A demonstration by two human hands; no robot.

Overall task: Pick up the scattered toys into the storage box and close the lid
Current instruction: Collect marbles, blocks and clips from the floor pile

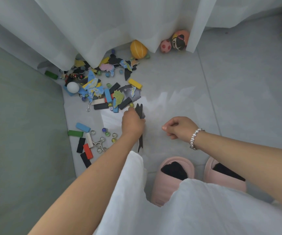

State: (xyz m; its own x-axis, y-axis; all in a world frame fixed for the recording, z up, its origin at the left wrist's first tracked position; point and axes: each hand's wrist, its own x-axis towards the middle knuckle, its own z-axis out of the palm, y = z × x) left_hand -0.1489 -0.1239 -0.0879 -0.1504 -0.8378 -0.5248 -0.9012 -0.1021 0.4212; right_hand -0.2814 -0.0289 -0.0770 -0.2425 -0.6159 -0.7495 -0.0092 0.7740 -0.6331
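My left hand [132,122] is closed round a thin black flat piece [139,110]; its top pokes out above my knuckles and its lower end shows below my wrist, over the grey floor [187,85]. A yellow-green marble [131,104] sits just past my fingers. My right hand [179,127] hangs apart from the left, fingers curled in loosely with nothing in them, a bead bracelet [194,139] on the wrist.

Just beyond the left hand lies the main heap [102,89]: black, blue, yellow and white blocks, map-shaped puzzle pieces, marbles, a small die [111,108] and a white ball [72,87] at its left edge. A metal hook [88,106] lies at the heap's near-left side. Nearer me, left of my forearm, a smaller group [89,141] holds blue, green, white, black and red blocks, clear marbles and a wire puzzle [99,143].

Farther back, against the white curtain [102,31], rest an orange ball [138,49], a pink spotted ball [165,46] and a ball with a face [180,39]. A green block [51,74] lies by the curtain's left fold.

I cannot see the storage box. My pink slippers [170,187] stand below the hands, partly under white fabric.
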